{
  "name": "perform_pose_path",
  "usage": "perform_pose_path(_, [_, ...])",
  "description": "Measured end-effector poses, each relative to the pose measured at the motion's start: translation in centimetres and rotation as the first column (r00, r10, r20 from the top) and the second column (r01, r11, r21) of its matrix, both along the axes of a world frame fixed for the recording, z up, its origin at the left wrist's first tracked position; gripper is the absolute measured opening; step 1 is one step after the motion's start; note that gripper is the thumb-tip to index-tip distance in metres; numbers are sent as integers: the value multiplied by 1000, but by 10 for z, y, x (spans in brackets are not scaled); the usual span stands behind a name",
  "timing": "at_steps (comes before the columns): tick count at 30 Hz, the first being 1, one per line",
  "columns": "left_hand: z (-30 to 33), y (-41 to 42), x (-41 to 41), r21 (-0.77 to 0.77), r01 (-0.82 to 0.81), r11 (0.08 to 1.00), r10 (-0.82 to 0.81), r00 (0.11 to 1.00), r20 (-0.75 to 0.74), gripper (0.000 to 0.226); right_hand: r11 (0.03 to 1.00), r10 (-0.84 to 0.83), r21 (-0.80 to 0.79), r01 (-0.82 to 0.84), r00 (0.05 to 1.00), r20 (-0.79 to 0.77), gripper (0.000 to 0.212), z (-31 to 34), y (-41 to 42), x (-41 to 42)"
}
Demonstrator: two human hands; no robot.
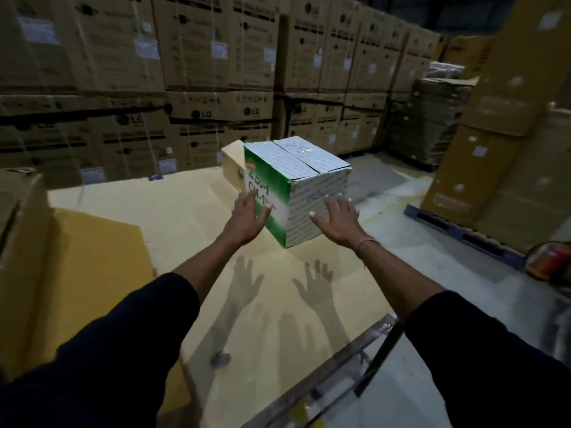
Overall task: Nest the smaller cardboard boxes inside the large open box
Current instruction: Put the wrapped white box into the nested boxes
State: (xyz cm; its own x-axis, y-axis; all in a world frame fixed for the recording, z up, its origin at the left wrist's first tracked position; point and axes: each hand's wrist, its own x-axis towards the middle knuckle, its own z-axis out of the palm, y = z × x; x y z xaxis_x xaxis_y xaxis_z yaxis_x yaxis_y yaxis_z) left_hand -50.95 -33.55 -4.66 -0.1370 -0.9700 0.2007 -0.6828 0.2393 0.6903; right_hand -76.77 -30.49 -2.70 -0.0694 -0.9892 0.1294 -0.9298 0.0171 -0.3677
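A closed white and green cardboard box [304, 183] with handwriting on its side stands on a wide flat sheet of cardboard [173, 205]. My left hand [247, 216] is spread open against its green left face. My right hand [338, 219] is spread open in front of its white right face, fingers apart, close to or just touching it. Behind the box a small plain brown box [231, 160] peeks out. At my left a large brown box [77, 273] has a flap folded outward; its inside is hidden.
Tall stacks of brown cartons [191, 72] wall off the back and left. More cartons on a blue pallet [463, 233] rise at the right. A red object [548, 259] lies on the grey floor at far right. A metal frame [355, 362] edges the cardboard sheet near me.
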Motion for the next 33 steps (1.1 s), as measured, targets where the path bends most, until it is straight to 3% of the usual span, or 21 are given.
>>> perform_pose_path(9, [-3,-104,-44,37,-8,999,10,999,-48,77,999,36,-16,-35,994,108,81,-1,-114,-44])
perform_pose_path(15, [4,-159,-81,-3,-41,999,41,995,-87,76,995,97,-15,-96,988,117,83,16,-203,-72])
perform_pose_path(19, [8,-202,-105,51,-124,991,128,988,-83,81,989,145,-38,-143,987,75,82,26,-264,-90])
perform_pose_path(25, [13,-263,-133,105,-247,963,262,950,-170,79,978,195,75,-193,980,-27,85,34,-357,-129])
perform_pose_path(33, [1,-289,-148,153,-351,924,379,892,-245,68,896,412,169,-410,911,22,85,13,-423,-163])
